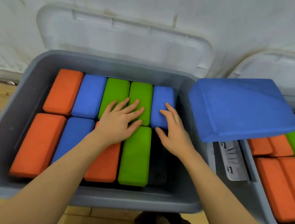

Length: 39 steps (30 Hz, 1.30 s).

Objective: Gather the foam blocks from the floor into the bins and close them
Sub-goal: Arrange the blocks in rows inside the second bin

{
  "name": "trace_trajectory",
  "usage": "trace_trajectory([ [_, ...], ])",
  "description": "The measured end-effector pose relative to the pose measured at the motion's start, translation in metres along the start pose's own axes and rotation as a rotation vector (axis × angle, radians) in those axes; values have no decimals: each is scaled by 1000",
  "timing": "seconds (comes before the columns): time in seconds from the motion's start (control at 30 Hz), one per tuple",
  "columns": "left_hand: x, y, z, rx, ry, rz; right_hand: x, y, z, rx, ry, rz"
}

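I'm resting my flat, spread left hand (pixel 122 120) and right hand (pixel 171 129) on the packed blocks, the loose blue block (pixel 242 109) lying at two o'clock, nearer my right.

Left hand (pixel 118 122) and right hand (pixel 173 131) rest flat on blocks in the grey bin (pixel 4 123).

Head view, steeply down, near bin (pixel 0 150)

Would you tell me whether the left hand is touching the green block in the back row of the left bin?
Touching. The head view shows the left hand lying flat with spread fingers on the green block, no gap visible.
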State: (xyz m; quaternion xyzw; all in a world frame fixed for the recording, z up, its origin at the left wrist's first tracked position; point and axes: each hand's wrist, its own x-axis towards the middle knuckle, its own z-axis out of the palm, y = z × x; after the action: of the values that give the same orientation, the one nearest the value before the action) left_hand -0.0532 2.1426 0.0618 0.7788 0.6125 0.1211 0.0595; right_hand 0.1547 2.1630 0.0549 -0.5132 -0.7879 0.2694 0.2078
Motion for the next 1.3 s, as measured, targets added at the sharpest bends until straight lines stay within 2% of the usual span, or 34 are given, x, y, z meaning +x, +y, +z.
trace_trajectory([
  [0.1, -3, 6, -1, 13, -83, -53, 2, -9, -6, -95, 55, 69],
  [0.17, -2, 11, -2, 26, -110, -72, 4, -15, -5, -144, 29, 133],
  [0.27, -7, 16, 0, 78, -109, -86, 9, -18, 5, -177, -16, 205],
  [0.43, -14, 14, 9, 151, -47, -31, 10, -15, 16, -8, 108, 135],
  [0.6, -14, 10, 10, 137, -41, -1, 12, -21, 15, -180, 46, 252],
  [0.67, -15, 9, 10, 138, -50, -8, 13, -23, 14, -151, 53, 277],
  [0.8, -16, 9, 11, 130, -42, -42, 14, -22, 16, 28, 161, 276],
  [0.97, -18, 12, 13, 128, 1, -56, 13, -20, 25, 122, 343, 286],
  [1.07, -18, 14, 15, 130, 3, -66, 17, -23, 31, 122, 398, 263],
  [1.3, -17, 11, 12, 131, -59, -73, 24, -25, 34, -4, 306, 258],
])
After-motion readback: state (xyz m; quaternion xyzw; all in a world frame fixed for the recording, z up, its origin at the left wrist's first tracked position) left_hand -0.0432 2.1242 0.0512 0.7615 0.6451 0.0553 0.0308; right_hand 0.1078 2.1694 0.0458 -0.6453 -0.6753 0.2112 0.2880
